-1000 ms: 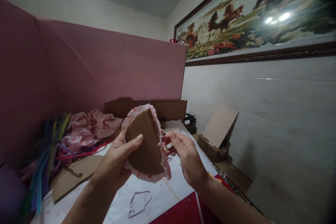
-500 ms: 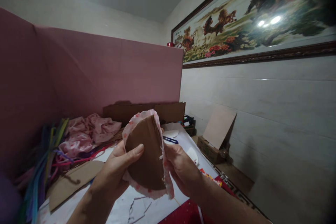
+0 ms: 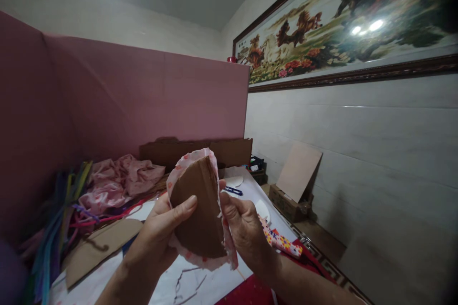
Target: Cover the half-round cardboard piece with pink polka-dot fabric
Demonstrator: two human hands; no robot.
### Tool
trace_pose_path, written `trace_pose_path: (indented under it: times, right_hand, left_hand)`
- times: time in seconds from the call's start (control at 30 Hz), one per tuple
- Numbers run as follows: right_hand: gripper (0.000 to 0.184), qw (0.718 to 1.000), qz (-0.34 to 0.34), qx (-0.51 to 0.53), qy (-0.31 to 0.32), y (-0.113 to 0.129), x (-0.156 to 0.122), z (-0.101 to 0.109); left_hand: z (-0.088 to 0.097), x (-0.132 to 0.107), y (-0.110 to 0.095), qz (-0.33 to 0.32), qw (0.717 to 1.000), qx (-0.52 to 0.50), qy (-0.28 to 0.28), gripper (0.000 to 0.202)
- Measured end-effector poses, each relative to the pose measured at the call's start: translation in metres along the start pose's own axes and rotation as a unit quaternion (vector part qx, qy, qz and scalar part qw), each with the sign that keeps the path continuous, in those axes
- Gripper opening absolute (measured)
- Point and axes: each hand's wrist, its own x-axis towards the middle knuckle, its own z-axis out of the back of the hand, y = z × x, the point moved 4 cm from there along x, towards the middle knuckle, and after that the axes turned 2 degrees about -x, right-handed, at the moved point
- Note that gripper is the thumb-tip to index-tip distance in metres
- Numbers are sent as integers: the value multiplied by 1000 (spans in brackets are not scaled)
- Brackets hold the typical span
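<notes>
In the head view, a white-topped table [image 3: 161,290] before a tall pink partition [image 3: 153,90], with a wide framed horse picture [image 3: 296,50] on the pale wall [image 3: 358,152]. Held above the table: a half-round brown cardboard piece [image 3: 195,219] edged with pink spotted fabric [image 3: 203,263]. Gripped at the curved side by the left hand [image 3: 162,226], thumb across the cardboard; pinched along the straight, fabric-covered edge by the right hand [image 3: 246,226]. Just beyond, a slim dark-blue tool [image 3: 234,191]; farther left, crumpled pink cloth [image 3: 125,176].
</notes>
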Motion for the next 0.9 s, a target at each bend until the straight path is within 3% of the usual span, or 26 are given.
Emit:
trace_pose_path:
  times: [0.13,0.27,0.37,0.43,0.53,0.67,0.77,0.9]
  right_hand:
    - [51,993,87,-79,-30,3,1,3]
    - [48,961,180,-200,-60,9,2,6]
    - [45,932,201,-287,-89,10,2,8]
    - [44,930,193,-301,-88,8,2,10]
    - [48,958,141,-231,-98,4,5,19]
    - [53,996,38,-28,-80,2,18,27]
    - [44,993,-46,110,-16,3,24,21]
    - [43,980,-71,182,29,8,20,11]
  left_hand:
    - [0,0,3,2,1000,2,-9,30]
    - [-2,1,5,6,1000,7,-19,31]
    - [-3,3,6,-6,1000,8,-22,24]
    - [-2,6,8,-10,1000,11,-26,19]
    - [1,8,12,1,1000,13,-19,20]
    - [2,8,17,26,999,13,20,29]
    - [2,8,19,40,998,22,38,24]
    - [3,7,19,54,997,21,46,20]
